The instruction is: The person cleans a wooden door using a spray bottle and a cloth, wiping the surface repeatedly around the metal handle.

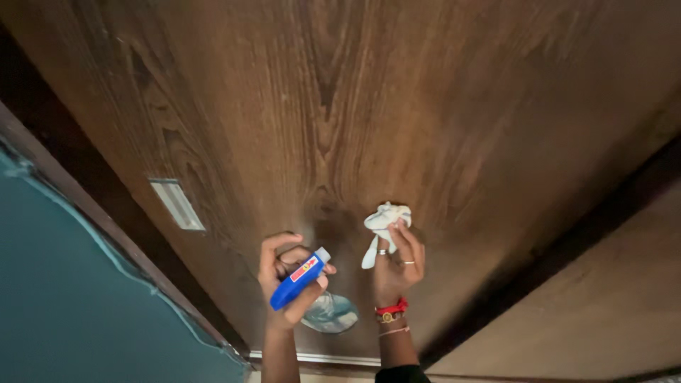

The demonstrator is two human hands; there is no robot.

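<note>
door (397,106): big dark wood panel, fills the view
left hand (287,280): wrapped round a blue bottle (299,279), cap aimed at the door, looks ready to squirt
right hand (397,259): pinching a balled white cloth (385,220) against the wood, probably for wiping

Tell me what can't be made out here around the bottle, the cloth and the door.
- Blue bottle, head view: lower part wrapped by the left hand; label too small to make out.
- White cloth: bunched in the right hand, so its full shape is hidden.
- Pale object below the hands: partly behind the left wrist, blurred.
- Wooden door: top and sides cut off by the frame edges.
- Metal plate: detail too small.
</note>
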